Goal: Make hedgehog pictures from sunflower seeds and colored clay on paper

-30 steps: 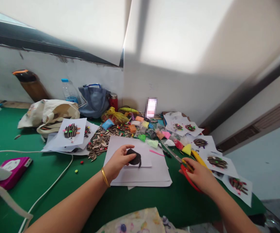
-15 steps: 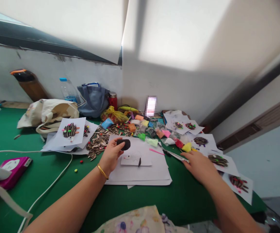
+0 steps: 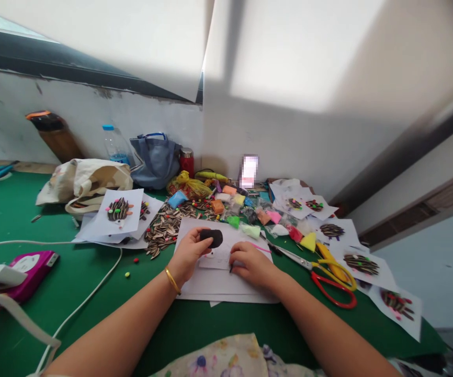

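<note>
My left hand [image 3: 189,256] grips a flat, dark, rounded lump of what looks like black clay [image 3: 212,239] between thumb and fingers, above a stack of white paper [image 3: 199,285]. Under it lies a small white card [image 3: 211,265] with a faint hedgehog drawing, partly covered by my hands. My right hand [image 3: 252,264] rests over the card's right side, its fingertips closed about a small black clay piece [image 3: 231,270], of which only a dark tip shows. To the right lie scissors [image 3: 295,258] with one yellow and one red handle, apart from both hands.
Sunflower seeds [image 3: 163,230] are heaped behind the paper, beside bagged coloured clay [image 3: 273,217]. Seed hedgehog cards [image 3: 362,263] lie at right, others [image 3: 132,201] at left. A cloth bag [image 3: 85,180], a phone [image 3: 249,170], a magenta device [image 3: 26,272] and a white cable [image 3: 89,303] are around.
My right hand has left the scissors, which now lie on the table, and moved left to the black piece on the card. My left hand still holds the black lump.
</note>
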Available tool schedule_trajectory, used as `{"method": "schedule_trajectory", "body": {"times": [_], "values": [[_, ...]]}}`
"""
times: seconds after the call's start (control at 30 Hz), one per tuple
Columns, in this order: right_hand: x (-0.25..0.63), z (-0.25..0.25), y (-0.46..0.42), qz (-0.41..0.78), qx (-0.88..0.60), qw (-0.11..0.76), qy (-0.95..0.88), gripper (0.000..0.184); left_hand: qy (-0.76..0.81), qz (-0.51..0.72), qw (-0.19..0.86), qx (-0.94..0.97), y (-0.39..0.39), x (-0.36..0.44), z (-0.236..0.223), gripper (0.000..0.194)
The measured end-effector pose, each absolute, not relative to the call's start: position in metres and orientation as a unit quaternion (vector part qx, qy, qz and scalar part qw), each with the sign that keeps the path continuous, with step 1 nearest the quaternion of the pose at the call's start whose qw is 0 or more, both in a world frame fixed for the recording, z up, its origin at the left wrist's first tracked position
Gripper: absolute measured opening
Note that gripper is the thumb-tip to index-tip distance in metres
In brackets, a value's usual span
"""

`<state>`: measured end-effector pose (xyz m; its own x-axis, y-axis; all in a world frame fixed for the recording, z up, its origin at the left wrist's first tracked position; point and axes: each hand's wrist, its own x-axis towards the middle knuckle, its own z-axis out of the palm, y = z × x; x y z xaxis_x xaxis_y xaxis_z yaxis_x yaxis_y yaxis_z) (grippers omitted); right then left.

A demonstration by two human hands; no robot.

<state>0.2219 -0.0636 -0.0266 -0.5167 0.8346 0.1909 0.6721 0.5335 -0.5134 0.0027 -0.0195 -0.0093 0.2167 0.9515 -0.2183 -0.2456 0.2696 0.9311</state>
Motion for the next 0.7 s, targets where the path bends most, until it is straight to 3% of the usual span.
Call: {"method": "schedule_trajectory", "body": {"times": [0.17, 0.37, 0.57, 0.7], "values": [[0.221, -0.033, -0.065, 0.222, -0.424, 0.258, -0.839, 0.012, 0.449, 0.482, 0.658, 0.366, -0.016, 0.004, -0.015, 0.042], [0.235, -0.026, -0.064, 0.207, -0.467, 0.253, -0.821, 0.023, 0.468, 0.486, 0.664, 0.322, -0.012, 0.003, -0.016, 0.035], [0.248, -0.02, -0.066, 0.183, -0.513, 0.239, -0.804, 0.013, 0.466, 0.486, 0.663, 0.327, -0.012, 0.004, -0.017, 0.033], [0.226, -0.025, -0.068, 0.166, -0.508, 0.216, -0.817, 0.017, 0.462, 0.49, 0.656, 0.339, -0.013, 0.005, -0.018, 0.032]]}}
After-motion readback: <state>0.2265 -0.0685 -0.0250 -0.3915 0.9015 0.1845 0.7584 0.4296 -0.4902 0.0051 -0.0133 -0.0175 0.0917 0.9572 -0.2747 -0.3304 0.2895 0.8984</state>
